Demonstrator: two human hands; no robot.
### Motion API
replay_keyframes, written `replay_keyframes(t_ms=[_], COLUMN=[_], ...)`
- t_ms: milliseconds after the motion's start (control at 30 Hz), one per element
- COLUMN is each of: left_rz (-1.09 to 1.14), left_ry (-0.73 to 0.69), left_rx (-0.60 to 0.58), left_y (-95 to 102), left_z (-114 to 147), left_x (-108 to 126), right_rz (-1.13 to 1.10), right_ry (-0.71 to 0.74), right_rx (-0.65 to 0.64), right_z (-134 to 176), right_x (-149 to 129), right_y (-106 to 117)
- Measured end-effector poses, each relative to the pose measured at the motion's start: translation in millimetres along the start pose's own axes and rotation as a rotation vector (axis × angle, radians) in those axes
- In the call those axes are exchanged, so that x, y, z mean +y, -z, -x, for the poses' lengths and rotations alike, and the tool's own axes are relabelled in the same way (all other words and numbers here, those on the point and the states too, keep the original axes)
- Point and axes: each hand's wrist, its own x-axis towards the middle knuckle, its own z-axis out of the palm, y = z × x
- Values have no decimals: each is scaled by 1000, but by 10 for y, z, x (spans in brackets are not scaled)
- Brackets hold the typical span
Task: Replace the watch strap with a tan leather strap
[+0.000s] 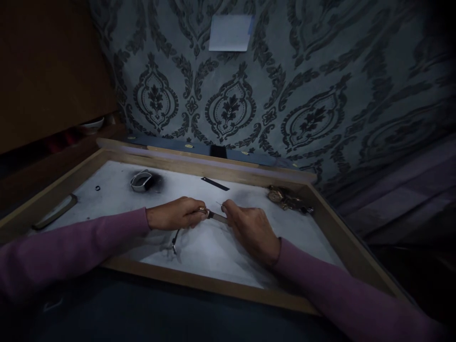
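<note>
1. Holding a wristwatch (203, 211) above the middle of a wooden tray (213, 285) with a white floor, both hands close together.
2. Running crosswise along the long axis, from the round case at left into a strap (218, 218) at right, with a slight downward slope toward the right side of the view.
3. Pointing with the strap toward the right hand (249, 228) and disappearing behind its fingers; impossible to make out the exact end.
4. Showing, just below the left hand (178, 213), a dark strap section (174, 243) with a metal buckle; hard to tell whether joined to the wristwatch.
5. Surrounded by loose things: toward the left by a silvery band (141, 181), a small black ring (97, 188) and a long, curved-edged object (55, 213); beyond the hands by a dark flat strip (215, 184), lying aslant near the far wall; toward the far right corner by a cluster of gold-toned watches (276, 194).
6. Hidden in part, along the near wall and right corner of the tray, by purple sleeves (89, 240).
7. Clasped at the case by the left fingers, right at thumb and forefinger.
8. Curled, on the right, around a thin pale sliver (219, 204) jutting leftward beside the thumb, just above the strap; cannot tell whether also pinching the strap.
</note>
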Motion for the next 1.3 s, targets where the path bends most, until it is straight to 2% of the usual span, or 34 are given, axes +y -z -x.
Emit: replay_keyframes(t_ms=[200, 400, 533, 1000, 1200, 1300], left_rz=[44, 233, 370, 532, 534, 533], left_ry=[-7, 84, 123, 159, 187, 198], left_rx=[3, 31, 41, 80, 60, 54], left_y=[1, -6, -32, -54, -28, -23], left_z=[-11, -26, -23, -35, -23, -23], left_x=[10, 13, 23, 69, 74, 63], right_rz=[-88, -390, -557, -779, -991, -1083], right_ry=[54, 100, 92, 93, -41, -41], right_rx=[-9, 53, 26, -20, -187, -226], right_z=[18, 41, 30, -20, -10, -26], right_x=[-56, -25, -5, -18, -9, 3], right_y=[-24, -60, -30, 124, 141, 153])
